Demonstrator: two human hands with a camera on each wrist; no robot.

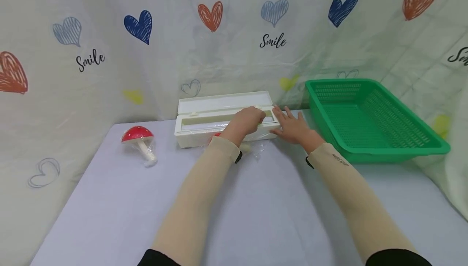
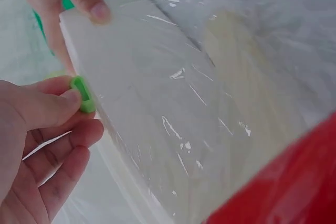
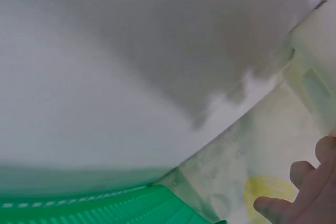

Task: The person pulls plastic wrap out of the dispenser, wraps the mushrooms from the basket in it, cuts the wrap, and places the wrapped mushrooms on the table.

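A long white box (image 1: 195, 139) with its lid (image 1: 224, 101) raised stands at the back of the table. Over its front edge, my left hand (image 1: 245, 122) pinches a small bright green plastic piece (image 2: 84, 95) between thumb and index finger, with the other fingers loosely bent. My right hand (image 1: 292, 128) rests on the box's right end, fingers spread. In front of the box, partly hidden by the left forearm, lies a red-capped mushroom (image 2: 294, 182) in clear film; its pale stem (image 2: 236, 51) shows in the left wrist view.
Another red mushroom with white dots (image 1: 138, 134), its stem in clear film, lies at the table's left. A green perforated basket (image 1: 398, 152) stands right of the right hand. Behind everything hangs a pale curtain (image 1: 234, 63) with printed hearts.
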